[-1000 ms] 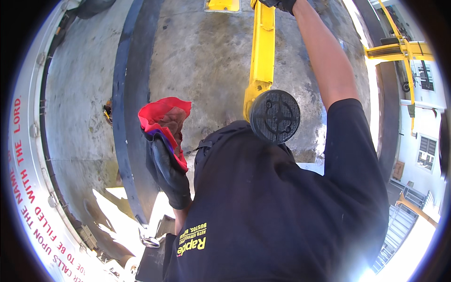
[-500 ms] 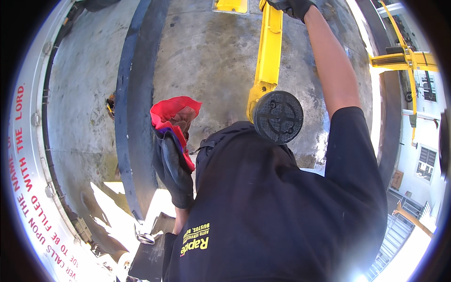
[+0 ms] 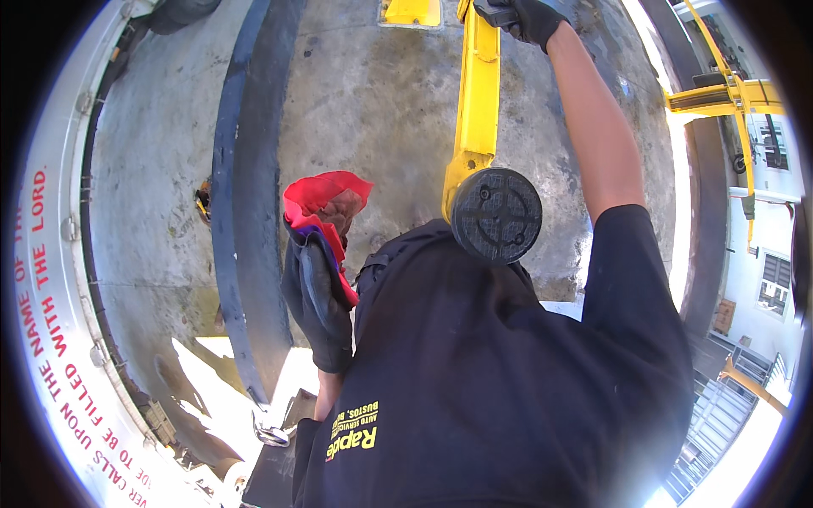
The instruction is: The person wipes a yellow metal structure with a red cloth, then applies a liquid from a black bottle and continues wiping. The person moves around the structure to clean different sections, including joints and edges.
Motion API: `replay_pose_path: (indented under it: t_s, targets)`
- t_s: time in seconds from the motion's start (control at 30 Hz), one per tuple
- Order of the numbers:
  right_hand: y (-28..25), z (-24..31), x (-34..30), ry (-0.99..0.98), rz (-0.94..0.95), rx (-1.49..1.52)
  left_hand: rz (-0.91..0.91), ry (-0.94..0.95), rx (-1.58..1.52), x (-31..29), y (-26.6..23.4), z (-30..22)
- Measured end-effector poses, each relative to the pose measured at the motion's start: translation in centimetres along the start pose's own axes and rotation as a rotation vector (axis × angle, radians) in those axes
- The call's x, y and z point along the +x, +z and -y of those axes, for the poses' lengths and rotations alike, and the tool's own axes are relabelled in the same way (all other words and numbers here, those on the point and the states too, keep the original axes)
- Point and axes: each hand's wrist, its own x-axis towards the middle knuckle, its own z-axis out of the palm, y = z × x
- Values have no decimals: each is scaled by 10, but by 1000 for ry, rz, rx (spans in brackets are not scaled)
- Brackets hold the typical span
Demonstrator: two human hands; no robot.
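My left hand [image 3: 315, 292], in a dark glove, is closed around a bunched red cloth [image 3: 326, 188]. Brownish stains and a bit of purple show on the cloth, which sticks up above the fingers beside my body. At the top of the view my right hand [image 3: 532, 20], also gloved, grips the far end of a yellow lift arm [image 3: 479, 97]; the picture's edge cuts off part of that grip. A round black rubber pad [image 3: 497, 215] caps the arm's near end, right in front of my body.
A long dark beam [image 3: 250, 195] runs along the stained concrete floor [image 3: 373, 102] on my left. Beyond it stands a white vehicle side [image 3: 63, 279] with red lettering. A yellow plate [image 3: 412, 12] lies at the far end, and more yellow lift parts [image 3: 728, 99] stand at right.
The lift arm and its pad have shifted slightly left and nearer, with my right hand still on the arm. My left hand and the cloth sit slightly farther right; the whole view has moved a little.
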Motion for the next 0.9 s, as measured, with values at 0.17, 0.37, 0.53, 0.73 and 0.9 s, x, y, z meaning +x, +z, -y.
replay_pose_path:
  t_s: [0.17,0.37,0.53,0.73,0.9]
  targets:
    - [-18,-44,1,-193,89,218,-32,19,24,-2,2,2]
    - [-23,-70,-17,-951,-266,-1238,75,-83,16,6,3,-12]
    - [-11,-79,-36,-436,-284,-647,12,-51,66,6,8,-11]
    - [-47,-86,-58,-311,-307,-44,77,-19,21,18,17,-14]
    - [-20,-88,-50,-560,-223,-348,71,-53,-30,23,23,-21]
